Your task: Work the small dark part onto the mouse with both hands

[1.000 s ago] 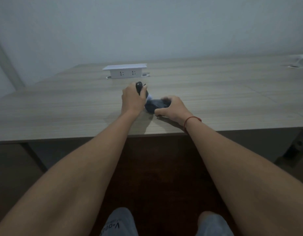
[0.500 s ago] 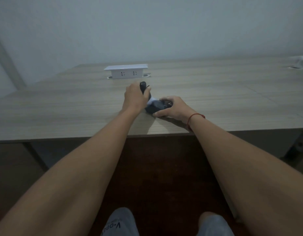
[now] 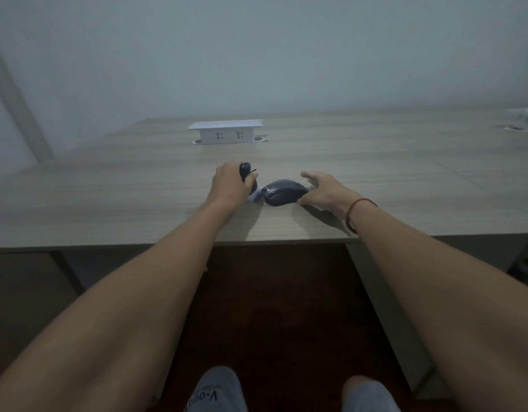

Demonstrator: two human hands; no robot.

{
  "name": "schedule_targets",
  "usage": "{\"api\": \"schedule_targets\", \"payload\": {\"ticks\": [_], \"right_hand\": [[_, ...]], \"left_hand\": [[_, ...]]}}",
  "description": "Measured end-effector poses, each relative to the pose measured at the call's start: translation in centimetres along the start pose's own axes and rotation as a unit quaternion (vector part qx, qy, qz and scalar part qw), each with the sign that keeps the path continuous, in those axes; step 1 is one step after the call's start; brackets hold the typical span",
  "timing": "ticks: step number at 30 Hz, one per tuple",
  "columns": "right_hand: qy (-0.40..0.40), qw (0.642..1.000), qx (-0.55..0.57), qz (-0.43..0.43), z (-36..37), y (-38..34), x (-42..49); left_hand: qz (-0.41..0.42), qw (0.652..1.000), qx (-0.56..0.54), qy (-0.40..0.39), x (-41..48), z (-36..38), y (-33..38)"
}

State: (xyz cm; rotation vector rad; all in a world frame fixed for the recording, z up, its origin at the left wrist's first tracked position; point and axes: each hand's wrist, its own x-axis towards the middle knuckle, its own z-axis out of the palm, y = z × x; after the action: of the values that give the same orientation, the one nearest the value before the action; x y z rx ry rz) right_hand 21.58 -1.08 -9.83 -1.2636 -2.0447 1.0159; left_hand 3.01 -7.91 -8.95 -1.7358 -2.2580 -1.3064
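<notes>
A: What is the biggest thing in view?

B: A wide wooden table (image 3: 375, 162), running far out to the left of the left hand and far out to the right of the right hand. Its near edge lies just behind both wrists, with dark floor below it; its far edge meets a pale wall well beyond the fingertips

A: What stands on it ahead of the hands?

B: A white socket box (image 3: 225, 132), raised from the tabletop, well beyond the left hand and slightly to its left. Bare wood lies between it and the knuckles. Another white fitting (image 3: 521, 120) sits far off to the right of the right hand, at the picture's edge

A: And the hands themselves?

B: The left hand (image 3: 231, 185) is curled round a small dark object (image 3: 245, 171), whose top sticks up above the fist; what it is cannot be told. The right hand (image 3: 323, 190) is spread, fingers relaxed, its thumb touching the right end of a dark computer mouse (image 3: 282, 193)

A: Where is the mouse?

B: Flat on the table between the two hands, just beside the left fist and touching the right thumb, close to the near edge. A bit of pale material (image 3: 254, 197) shows under its left end

A: Anything smaller?

B: A red string bracelet (image 3: 357, 205) circles the right wrist
</notes>
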Motion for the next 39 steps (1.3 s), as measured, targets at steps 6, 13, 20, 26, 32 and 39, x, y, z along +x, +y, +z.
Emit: {"api": "schedule_targets", "payload": {"ticks": [6,13,20,26,32,39], "right_hand": [[0.049,0.997,0.043,0.036,0.9,-0.6,0.0],[0.056,0.998,-0.028,-0.016,2.1,-0.7,0.5],[0.031,0.999,0.017,-0.008,1.9,-0.6,0.2],[0.028,0.999,-0.029,-0.002,1.8,-0.5,0.3],[0.016,0.997,-0.068,0.021,2.3,-0.2,0.3],[0.000,1.000,-0.022,-0.006,2.2,0.5,1.0]], "left_hand": [[-0.003,1.000,-0.017,0.003,0.1,0.1,0.5],[0.046,0.994,-0.086,0.043,-0.1,-0.7,2.0],[0.034,0.999,0.007,0.028,-0.4,1.4,0.8],[0.086,0.990,-0.068,0.087,-0.1,1.6,3.4],[0.053,0.997,0.052,0.013,1.5,1.6,1.9],[0.108,0.992,-0.056,0.046,1.1,2.0,3.8]]}}
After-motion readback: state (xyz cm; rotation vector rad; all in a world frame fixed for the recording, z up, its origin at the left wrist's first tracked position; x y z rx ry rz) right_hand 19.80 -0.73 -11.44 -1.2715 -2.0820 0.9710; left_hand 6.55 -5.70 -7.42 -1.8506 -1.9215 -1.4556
